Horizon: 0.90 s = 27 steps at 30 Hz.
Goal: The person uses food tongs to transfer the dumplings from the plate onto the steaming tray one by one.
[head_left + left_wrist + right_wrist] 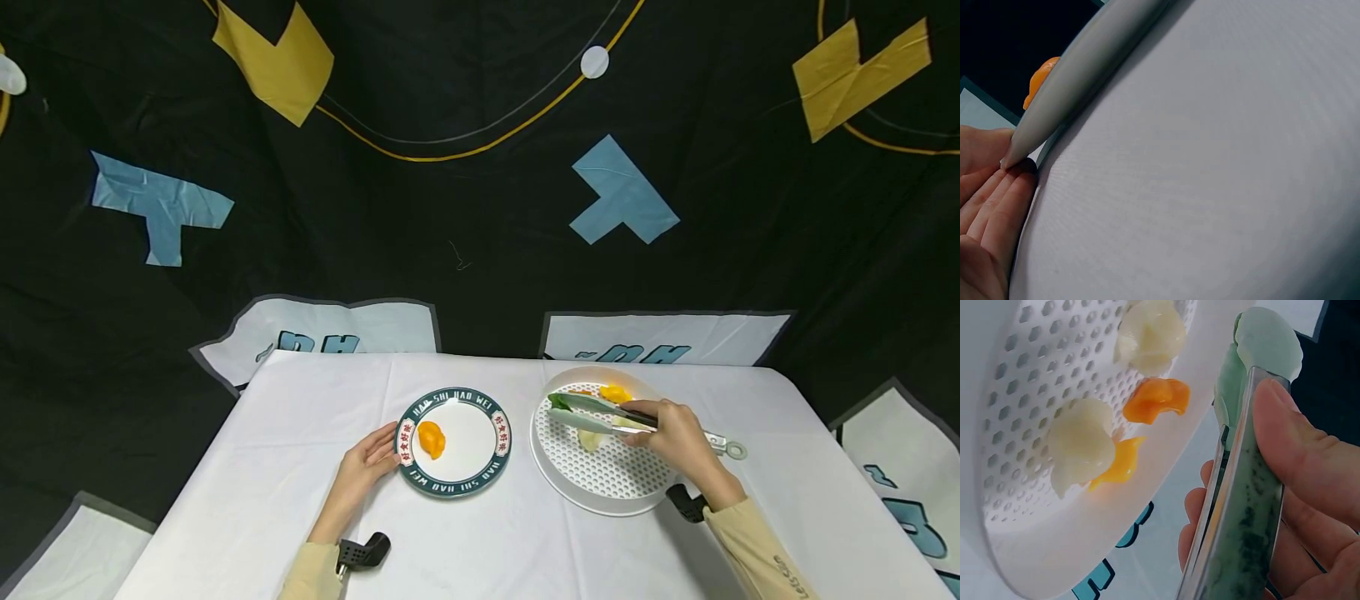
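Note:
My left hand (363,467) pinches the left rim of a round plate (450,486) with a green lettered border, thumb above and fingers below. An orange lump (431,439) lies on the plate's left part. My right hand (678,437) grips metal tongs (1244,506) with pale green tips, held over a white perforated steamer basket (573,493). At the tips shows a dark green piece (558,401). Inside the basket are whitish, dumpling-like pieces (1082,440), an orange piece (1157,400) and a yellow piece (1119,464).
Both the plate and the basket stand on a table with a white cloth (472,550). Behind it hangs a black backdrop (480,242) with blue and yellow shapes. A black wrist camera (363,552) sits at my left sleeve, another (686,503) at my right.

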### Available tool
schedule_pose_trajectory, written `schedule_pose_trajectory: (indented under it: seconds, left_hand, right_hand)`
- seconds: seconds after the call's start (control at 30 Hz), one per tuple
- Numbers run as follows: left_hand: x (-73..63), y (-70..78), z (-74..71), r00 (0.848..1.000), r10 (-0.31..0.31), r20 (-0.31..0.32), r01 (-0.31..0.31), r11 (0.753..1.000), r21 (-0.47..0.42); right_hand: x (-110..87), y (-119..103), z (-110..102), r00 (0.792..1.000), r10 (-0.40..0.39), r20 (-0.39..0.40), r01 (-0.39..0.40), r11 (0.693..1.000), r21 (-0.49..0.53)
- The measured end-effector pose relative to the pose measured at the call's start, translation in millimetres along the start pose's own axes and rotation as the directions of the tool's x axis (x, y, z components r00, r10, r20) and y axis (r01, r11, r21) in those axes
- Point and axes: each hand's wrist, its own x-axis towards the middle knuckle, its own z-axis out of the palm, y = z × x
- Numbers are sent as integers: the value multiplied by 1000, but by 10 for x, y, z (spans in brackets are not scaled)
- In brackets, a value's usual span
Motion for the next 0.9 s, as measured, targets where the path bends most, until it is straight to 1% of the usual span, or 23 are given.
schedule_pose_trajectory:
  seconds: [0.2, 0.4, 0.57, 0.9]
  left_hand:
    - [5, -7, -3, 1000, -6, 5, 6, 1000, -6]
    - [2, -3, -6, 1000, -7, 18, 8, 999, -33]
    - [0, -5, -7, 1000, -9, 23, 10, 999, -33]
    - [18, -26, -10, 1000, -20, 2, 20, 999, -30]
  right_hand:
    - [9, 55, 57, 1000, 18, 13, -18, 1000, -7]
    - [18, 93, 103, 999, 31, 27, -30, 999, -14]
    - [17, 81, 111, 999, 38, 30, -38, 999, -12]
    - [18, 29, 91, 998, 51, 22, -51, 999, -4]
